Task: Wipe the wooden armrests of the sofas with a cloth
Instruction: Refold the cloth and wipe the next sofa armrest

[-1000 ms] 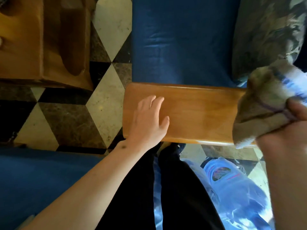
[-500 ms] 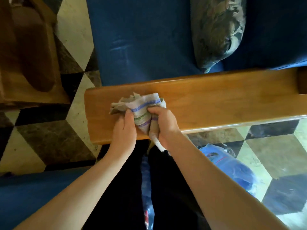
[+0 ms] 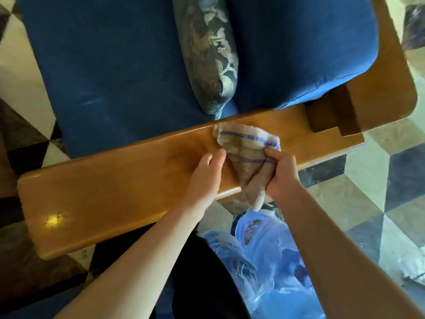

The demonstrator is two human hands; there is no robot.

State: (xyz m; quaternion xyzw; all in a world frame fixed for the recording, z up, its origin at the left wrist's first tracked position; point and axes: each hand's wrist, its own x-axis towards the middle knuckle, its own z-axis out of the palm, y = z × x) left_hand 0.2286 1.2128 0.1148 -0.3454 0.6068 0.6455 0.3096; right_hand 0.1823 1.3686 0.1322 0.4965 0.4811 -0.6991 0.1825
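Observation:
A long wooden armrest (image 3: 110, 192) of a blue sofa runs across the middle of the view, tilted up to the right. A beige cloth (image 3: 246, 148) with blue and purple stripes lies spread on its right part. My right hand (image 3: 281, 174) pinches the cloth's near edge, and a corner hangs over the armrest's front. My left hand (image 3: 204, 178) rests flat on the wood, its fingertips touching the cloth's left edge.
The blue seat cushion (image 3: 110, 72) and a floral pillow (image 3: 211, 54) lie behind the armrest. The wooden back frame (image 3: 381, 88) joins at the right. A clear plastic bag (image 3: 271, 261) lies on the tiled floor (image 3: 379, 196) beside my dark trousers.
Both hands and the cloth have slid rightward along the armrest from its left end. The cloth has gone from bunched to spread out. My left hand no longer grips it.

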